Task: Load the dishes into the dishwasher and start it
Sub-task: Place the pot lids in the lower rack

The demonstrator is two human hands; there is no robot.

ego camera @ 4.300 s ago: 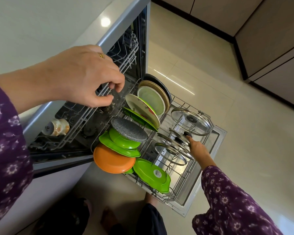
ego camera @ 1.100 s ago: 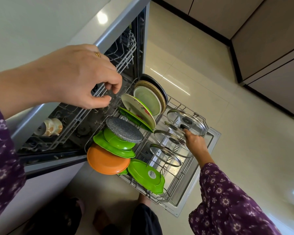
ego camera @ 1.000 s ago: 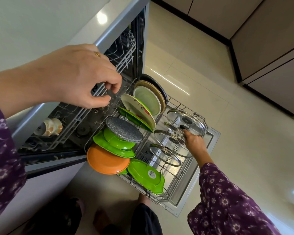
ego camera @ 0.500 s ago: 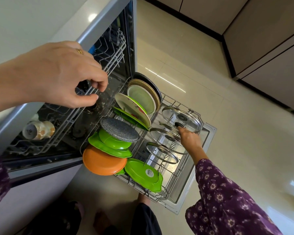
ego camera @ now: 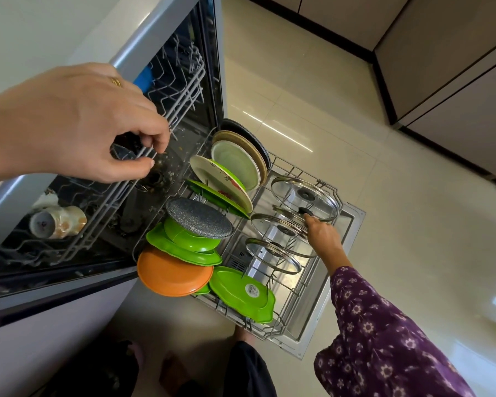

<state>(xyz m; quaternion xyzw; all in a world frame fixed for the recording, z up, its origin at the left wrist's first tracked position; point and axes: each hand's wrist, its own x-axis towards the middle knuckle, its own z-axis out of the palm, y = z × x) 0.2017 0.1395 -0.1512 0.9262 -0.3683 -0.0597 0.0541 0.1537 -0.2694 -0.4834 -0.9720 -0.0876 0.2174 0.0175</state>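
Observation:
The dishwasher (ego camera: 166, 30) stands open with its lower rack (ego camera: 295, 299) pulled out over the door. In the rack stand an orange plate (ego camera: 172, 273), green plates (ego camera: 241, 293), a grey speckled plate (ego camera: 198, 217), a flowered plate (ego camera: 221, 181) and several glass lids (ego camera: 304, 196). My right hand (ego camera: 324, 236) reaches down and grips the black knob of the middle glass lid (ego camera: 281, 230). My left hand (ego camera: 92, 124) pinches the front wire of the upper rack (ego camera: 181, 93).
A patterned cup (ego camera: 55, 222) lies on its side in the upper rack. The dishwasher door (ego camera: 352, 222) lies open over the tiled floor (ego camera: 384, 210). Cabinets (ego camera: 455, 67) line the far wall. My feet stand by the rack's near corner.
My right hand has stayed on the lid's knob and my left hand on the upper rack's wire. The view has shifted slightly toward the left.

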